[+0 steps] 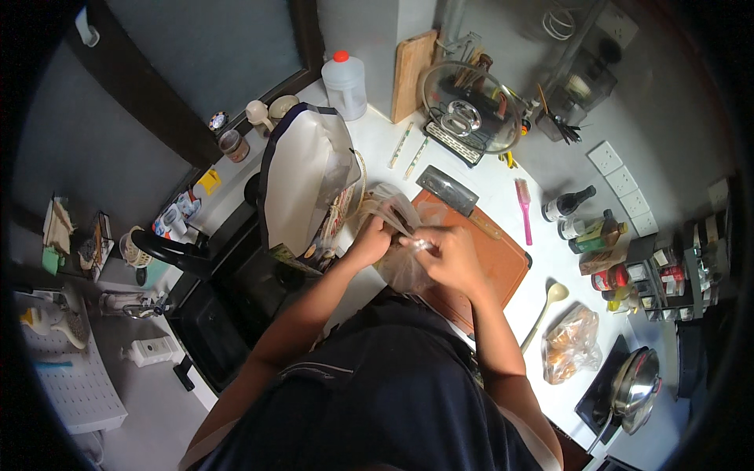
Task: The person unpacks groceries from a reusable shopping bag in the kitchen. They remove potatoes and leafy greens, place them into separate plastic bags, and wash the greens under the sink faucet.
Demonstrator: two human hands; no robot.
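A thin translucent plastic bag point(406, 272) is in front of me, over the left part of a brown cutting board point(500, 259). My left hand point(372, 240) grips the bag's gathered top on one side. With the fingers of my right hand point(450, 253) I pinch the opposite side, and the plastic is stretched between the two. What the bag contains is hard to make out. A cleaver point(450, 191) with a wooden handle lies across the board's far edge, beyond my right hand. Left of the bag stands a large open white-lined carrier bag point(303, 176).
A black sink point(218, 329) with a black faucet point(171, 247) is at left. Rightward lie a pink brush point(523, 212), a ladle point(545, 312) and a bagged food item point(571, 347). Sauce bottles point(568, 203) line the right wall. A glass lid point(471, 109) leans at the back.
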